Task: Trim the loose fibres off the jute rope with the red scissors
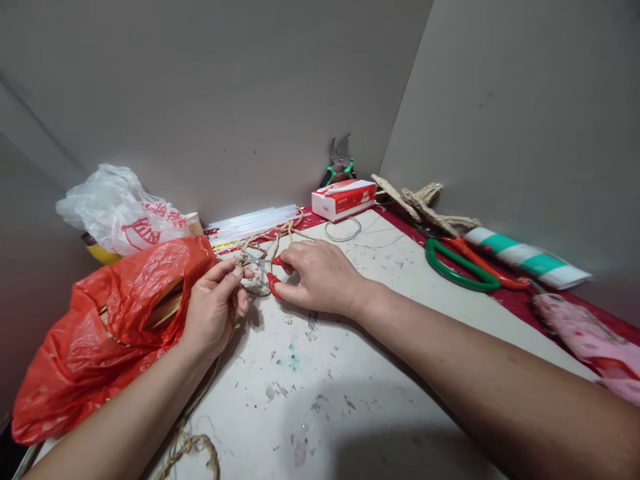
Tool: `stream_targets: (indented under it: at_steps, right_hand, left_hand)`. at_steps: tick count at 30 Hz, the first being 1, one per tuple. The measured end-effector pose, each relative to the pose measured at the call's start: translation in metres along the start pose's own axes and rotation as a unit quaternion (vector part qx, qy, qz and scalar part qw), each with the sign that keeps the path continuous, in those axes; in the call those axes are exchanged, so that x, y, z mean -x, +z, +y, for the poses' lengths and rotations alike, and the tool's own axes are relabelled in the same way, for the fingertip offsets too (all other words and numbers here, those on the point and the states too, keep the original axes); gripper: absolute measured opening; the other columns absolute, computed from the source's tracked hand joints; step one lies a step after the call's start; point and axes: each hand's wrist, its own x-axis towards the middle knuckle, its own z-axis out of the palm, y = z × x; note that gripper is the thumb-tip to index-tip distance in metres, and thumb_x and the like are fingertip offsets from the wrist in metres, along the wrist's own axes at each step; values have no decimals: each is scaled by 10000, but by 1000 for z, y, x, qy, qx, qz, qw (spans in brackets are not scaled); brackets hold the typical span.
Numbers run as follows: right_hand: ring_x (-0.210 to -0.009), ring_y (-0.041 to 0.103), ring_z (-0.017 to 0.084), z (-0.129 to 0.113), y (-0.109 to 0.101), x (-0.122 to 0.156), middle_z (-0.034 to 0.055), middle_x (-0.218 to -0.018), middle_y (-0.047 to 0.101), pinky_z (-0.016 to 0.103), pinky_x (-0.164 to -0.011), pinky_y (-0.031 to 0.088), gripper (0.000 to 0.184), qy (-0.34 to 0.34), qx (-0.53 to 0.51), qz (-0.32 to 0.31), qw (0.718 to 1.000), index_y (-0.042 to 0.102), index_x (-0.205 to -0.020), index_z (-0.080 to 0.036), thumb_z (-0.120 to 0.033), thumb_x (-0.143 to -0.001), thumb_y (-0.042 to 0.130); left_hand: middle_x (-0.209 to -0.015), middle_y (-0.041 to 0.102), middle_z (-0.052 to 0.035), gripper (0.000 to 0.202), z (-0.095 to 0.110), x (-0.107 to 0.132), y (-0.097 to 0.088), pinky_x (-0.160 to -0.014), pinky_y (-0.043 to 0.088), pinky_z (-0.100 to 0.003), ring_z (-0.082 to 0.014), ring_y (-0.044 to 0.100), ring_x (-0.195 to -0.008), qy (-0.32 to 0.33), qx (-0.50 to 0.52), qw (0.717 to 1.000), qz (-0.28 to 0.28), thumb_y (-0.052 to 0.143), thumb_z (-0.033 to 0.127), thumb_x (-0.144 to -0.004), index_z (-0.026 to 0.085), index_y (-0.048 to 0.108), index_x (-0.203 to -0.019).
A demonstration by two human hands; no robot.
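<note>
As left fingers (223, 269) pinch cord (242, 263), scissors (260, 263) point leftward, axis crosswise

The scissors (260, 263) are metal and plastic, the cord (187, 445) rough fibre.

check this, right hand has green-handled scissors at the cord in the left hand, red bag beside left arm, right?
The head view shows red handles, not green, on the scissors in the right hand. The left hand holds the cord, and the red bag is beside the left arm.
</note>
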Motion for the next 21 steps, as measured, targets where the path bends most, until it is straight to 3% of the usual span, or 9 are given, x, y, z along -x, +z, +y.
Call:
stream_targets:
  at_steps: [10, 17, 21]
  right_hand:
    - [-749, 600, 207, -4, -5, 0, 74, -794, 707, 339, -729, 336, 372, -25, 62, -53, 996, 691, -824, -167, -475, -813, 481]
    - [-601, 549, 151, -5, -4, -2, 33, -698, 703, 303, -572, 238, 336, -10, 31, -92, 995, 676, -711, -198, -413, -845, 455]
    - [-583, 508, 129, -4, -3, -2, 17, -692, 698, 296, -561, 206, 328, -11, 14, -95, 995, 669, -693, -202, -378, -862, 449]
  left_hand:
    - [-657, 638, 11, 240, 1, -2, 1, -332, 332, -148, -35, 454, -353, 3, 7, 1000, 1, 734, 185, -666, 118, 640, -876]
    - [-640, 633, 12, 263, 1, -4, -2, -334, 303, -145, -30, 425, -350, -9, 18, 1000, 21, 745, 167, -634, 123, 626, -865]
    - [-641, 624, 15, 273, 1, -5, -3, -342, 297, -144, -30, 423, -358, -13, 21, 1000, 19, 742, 163, -634, 129, 629, -880]
